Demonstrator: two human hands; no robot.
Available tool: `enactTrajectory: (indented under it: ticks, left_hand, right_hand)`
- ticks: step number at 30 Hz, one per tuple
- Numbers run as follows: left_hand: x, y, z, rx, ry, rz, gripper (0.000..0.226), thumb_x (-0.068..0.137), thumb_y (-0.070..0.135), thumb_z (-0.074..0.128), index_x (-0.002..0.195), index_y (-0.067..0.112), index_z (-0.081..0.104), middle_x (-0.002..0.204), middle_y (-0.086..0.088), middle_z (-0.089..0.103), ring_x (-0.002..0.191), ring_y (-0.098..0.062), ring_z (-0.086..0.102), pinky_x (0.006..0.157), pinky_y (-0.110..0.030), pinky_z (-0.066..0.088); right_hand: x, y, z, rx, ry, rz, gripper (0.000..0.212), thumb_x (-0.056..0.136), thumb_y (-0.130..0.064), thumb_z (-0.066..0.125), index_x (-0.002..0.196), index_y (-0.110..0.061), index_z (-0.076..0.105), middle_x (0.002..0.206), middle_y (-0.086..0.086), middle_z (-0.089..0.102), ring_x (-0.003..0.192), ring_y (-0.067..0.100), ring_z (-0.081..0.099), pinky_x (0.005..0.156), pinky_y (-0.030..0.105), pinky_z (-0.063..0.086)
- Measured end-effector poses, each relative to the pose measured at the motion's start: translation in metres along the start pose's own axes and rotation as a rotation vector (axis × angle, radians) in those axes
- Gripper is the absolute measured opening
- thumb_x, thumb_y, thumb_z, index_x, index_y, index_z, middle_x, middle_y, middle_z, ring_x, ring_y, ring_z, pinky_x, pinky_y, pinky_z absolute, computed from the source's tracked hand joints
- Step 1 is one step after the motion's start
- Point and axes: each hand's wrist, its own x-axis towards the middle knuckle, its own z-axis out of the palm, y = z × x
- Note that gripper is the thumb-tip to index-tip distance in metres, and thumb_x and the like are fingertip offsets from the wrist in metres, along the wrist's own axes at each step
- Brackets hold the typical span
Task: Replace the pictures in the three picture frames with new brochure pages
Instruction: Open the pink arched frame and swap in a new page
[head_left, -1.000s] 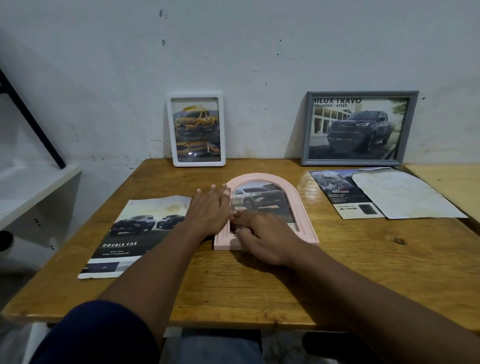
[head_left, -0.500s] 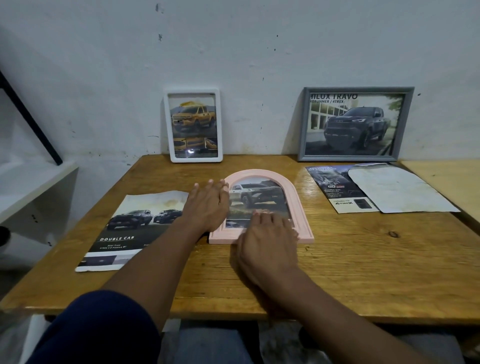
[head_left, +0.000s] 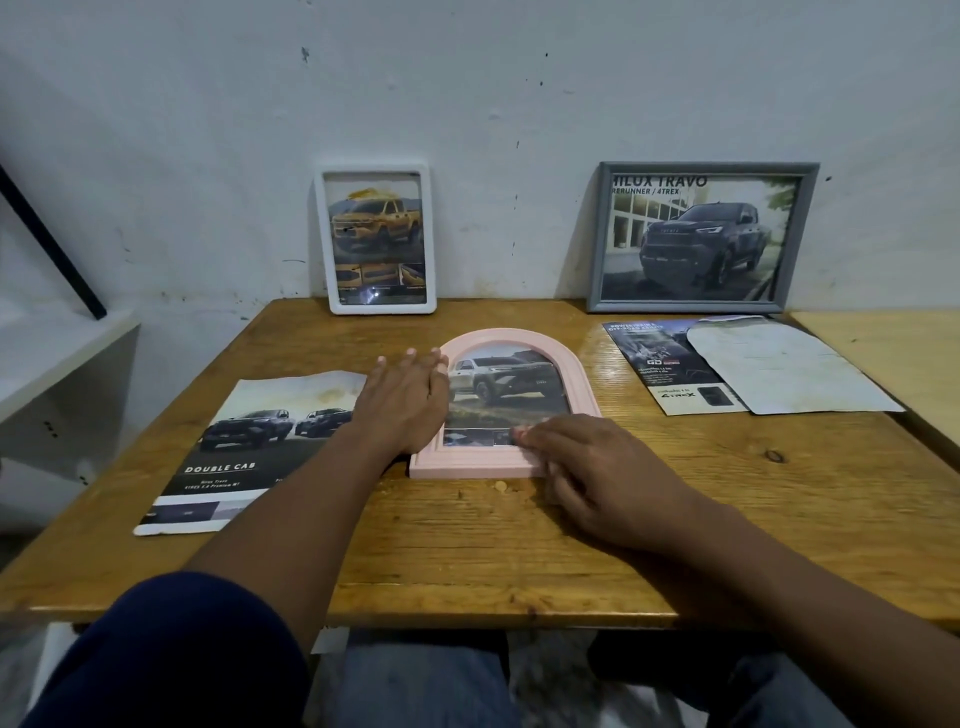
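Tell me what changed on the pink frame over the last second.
The right hand slid from the pink frame's bottom left to its bottom right corner, fingers resting there. The left hand stayed flat on its left edge. The frame stayed put.

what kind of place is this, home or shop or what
Probably a plain room in a home or a small workspace, not a shop. A worn wooden table stands against a scuffed, stained white wall, with a bare white shelf at the left. Nothing shows a counter or signage.
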Motion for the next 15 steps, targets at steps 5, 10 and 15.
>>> enactTrajectory:
  ticks: [5, 10, 15]
  left_hand:
    - [-0.003, 0.007, -0.002, 0.023, -0.009, 0.007, 0.058, 0.107, 0.041, 0.01, 0.16, 0.02, 0.024, 0.165, -0.003, 0.027, 0.154, -0.019, 0.017, 0.125, -0.044, 0.001]
    - [0.0, 0.016, -0.017, -0.066, -0.047, -0.021, 0.06, 0.107, 0.048, 0.01, 0.157, 0.022, 0.032, 0.165, -0.002, 0.027, 0.155, -0.02, 0.011, 0.124, -0.043, -0.001]
    - [0.001, 0.016, -0.007, 0.005, -0.071, 0.113, 0.066, 0.103, 0.058, 0.008, 0.162, 0.029, 0.01, 0.169, 0.007, 0.0, 0.154, -0.014, -0.011, 0.121, -0.039, -0.009]
  right_hand:
    - [-0.002, 0.009, -0.002, -0.073, 0.047, 0.023, 0.04, 0.095, -0.028, 0.035, 0.123, -0.018, 0.061, 0.116, -0.001, 0.065, 0.107, 0.016, 0.056, 0.092, 0.037, 0.048]
    - [0.04, 0.02, -0.048, 0.796, 0.36, 0.494, 0.024, 0.103, -0.007, 0.037, 0.105, -0.009, 0.061, 0.085, 0.005, 0.071, 0.06, 0.011, 0.063, 0.048, 0.025, 0.051]
    - [0.106, 0.071, -0.048, 0.574, 0.142, 0.546, 0.025, 0.103, -0.017, 0.043, 0.11, -0.007, 0.064, 0.1, 0.009, 0.07, 0.084, 0.021, 0.07, 0.078, 0.04, 0.061]
